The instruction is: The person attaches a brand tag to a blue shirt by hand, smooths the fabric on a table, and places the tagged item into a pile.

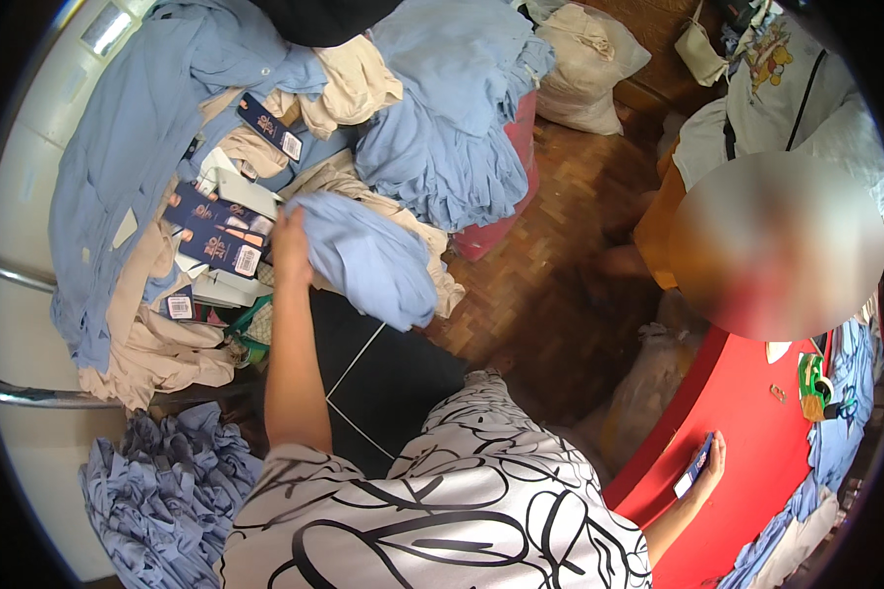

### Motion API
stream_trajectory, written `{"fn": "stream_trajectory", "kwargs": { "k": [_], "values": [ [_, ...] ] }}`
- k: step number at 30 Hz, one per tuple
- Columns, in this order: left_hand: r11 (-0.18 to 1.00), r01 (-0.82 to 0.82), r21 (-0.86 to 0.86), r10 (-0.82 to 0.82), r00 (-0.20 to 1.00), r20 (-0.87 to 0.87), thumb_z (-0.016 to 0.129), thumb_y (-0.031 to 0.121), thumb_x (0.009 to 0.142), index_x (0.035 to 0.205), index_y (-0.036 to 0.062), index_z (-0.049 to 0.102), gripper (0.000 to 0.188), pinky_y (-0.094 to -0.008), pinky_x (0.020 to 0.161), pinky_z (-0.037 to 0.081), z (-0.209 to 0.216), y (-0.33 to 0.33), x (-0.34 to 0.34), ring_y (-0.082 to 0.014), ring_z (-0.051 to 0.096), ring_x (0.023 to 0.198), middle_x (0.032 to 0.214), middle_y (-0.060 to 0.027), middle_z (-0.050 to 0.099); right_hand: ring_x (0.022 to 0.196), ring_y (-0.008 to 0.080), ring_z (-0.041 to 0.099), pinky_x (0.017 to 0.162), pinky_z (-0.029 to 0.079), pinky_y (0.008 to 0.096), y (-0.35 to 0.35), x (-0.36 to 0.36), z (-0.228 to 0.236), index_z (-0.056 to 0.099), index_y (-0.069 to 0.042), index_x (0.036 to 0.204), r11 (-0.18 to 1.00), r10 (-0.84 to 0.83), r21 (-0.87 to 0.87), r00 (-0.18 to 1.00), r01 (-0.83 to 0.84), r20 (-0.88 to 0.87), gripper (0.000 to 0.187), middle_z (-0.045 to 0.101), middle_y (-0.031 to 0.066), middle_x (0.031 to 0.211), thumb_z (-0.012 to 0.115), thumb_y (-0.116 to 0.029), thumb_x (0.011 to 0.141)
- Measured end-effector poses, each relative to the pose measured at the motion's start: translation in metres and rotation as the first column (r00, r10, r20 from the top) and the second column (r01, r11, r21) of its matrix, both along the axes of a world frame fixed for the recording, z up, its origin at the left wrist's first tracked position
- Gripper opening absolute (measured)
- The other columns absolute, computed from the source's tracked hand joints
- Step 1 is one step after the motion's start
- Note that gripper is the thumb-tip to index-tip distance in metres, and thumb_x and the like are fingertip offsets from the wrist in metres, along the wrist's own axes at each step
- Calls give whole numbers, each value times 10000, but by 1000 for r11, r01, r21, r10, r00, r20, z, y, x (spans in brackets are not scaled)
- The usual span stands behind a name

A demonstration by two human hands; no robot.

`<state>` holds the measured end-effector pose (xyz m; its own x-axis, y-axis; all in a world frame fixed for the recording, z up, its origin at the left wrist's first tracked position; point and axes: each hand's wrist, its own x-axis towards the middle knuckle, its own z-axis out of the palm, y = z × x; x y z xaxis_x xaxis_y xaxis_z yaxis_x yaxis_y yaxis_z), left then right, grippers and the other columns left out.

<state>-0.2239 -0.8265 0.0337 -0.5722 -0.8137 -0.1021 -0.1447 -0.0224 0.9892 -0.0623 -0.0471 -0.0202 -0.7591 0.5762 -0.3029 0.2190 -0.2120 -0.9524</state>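
My left hand is closed on the edge of a light blue garment, which hangs to its right and is slightly blurred. Beside that hand, dark navy cardboard tags with white labels lie on a heap of clothes. Far off to the right, my right hand rests at the red tabletop. Its fingers are closed round a small dark blue card with a white label, much like the tags on the heap.
Light blue clothes are piled at the back, and a crumpled blue heap lies at the lower left. A stuffed plastic bag stands on the wooden floor. Another person sits by the red table, near a green tape dispenser.
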Motion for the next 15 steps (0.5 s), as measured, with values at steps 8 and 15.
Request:
{"fn": "stream_trajectory", "kwargs": {
  "k": [8, 15],
  "values": [
    [158, 294, -942, 224, 919, 325, 561, 228, 953, 1277, -22, 543, 409, -480, 986, 438, -50, -78, -32, -452, 535, 1160, 1231, -276, 600, 682, 25, 606, 588, 469, 163, -16, -5, 2, 662, -83, 1118, 999, -28, 30, 999, 28, 19, 176, 698, -3, 925, 628, -171, 970],
    [785, 525, -329, -331, 804, 494, 715, 371, 887, 1322, 60, 572, 554, -413, 1020, 415, -163, -90, -40, -325, 533, 1223, 1266, -233, 597, 723, 83, 633, 638, 508, 215, -11, 0, 10, 663, -54, 1184, 994, -59, 92, 994, 50, 97, 263, 686, 14, 917, 590, -184, 967]
  ]
}}
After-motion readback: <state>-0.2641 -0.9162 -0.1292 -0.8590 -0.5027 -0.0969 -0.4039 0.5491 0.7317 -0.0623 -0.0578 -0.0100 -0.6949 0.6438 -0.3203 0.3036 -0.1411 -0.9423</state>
